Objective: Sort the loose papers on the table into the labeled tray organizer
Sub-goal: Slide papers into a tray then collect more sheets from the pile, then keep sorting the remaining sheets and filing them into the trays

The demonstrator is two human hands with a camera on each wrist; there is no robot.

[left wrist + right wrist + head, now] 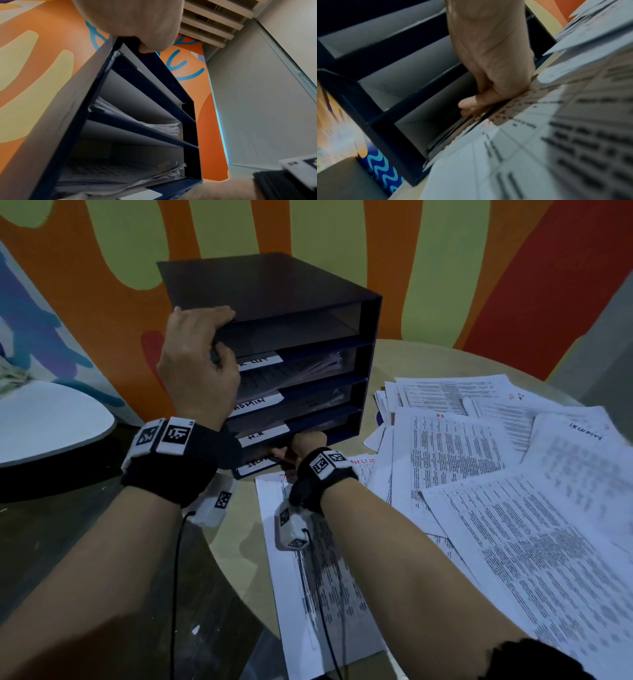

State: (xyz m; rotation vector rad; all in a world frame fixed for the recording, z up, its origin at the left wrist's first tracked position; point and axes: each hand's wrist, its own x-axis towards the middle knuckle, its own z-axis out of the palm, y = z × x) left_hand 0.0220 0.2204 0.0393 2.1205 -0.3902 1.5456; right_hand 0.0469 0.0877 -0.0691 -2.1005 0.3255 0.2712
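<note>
The dark blue tray organizer (274, 285) stands at the back of the round table, its shelves labelled, with ADMIN (251, 404) and H.R (257, 436) readable. My left hand (198, 361) grips the top panel's front left corner, fingers over the edge (145, 44). My right hand (306, 443) reaches into the bottom shelf, where its thumb (467, 102) lies over the fingers, pinching the front edge of the papers (453, 132) there. The fingertips are hidden inside the shelf in the head view. Loose printed papers (513, 525) cover the table to the right. One sheet (308, 594) lies under my right forearm.
Two middle shelves hold paper stacks (164, 128); the top shelf (291, 333) looks bare. A white rounded surface (51, 419) sits at the left, over a dark floor (102, 577). A painted wall (445, 268) stands close behind the organizer. Black cables (176, 577) hang from both wrists.
</note>
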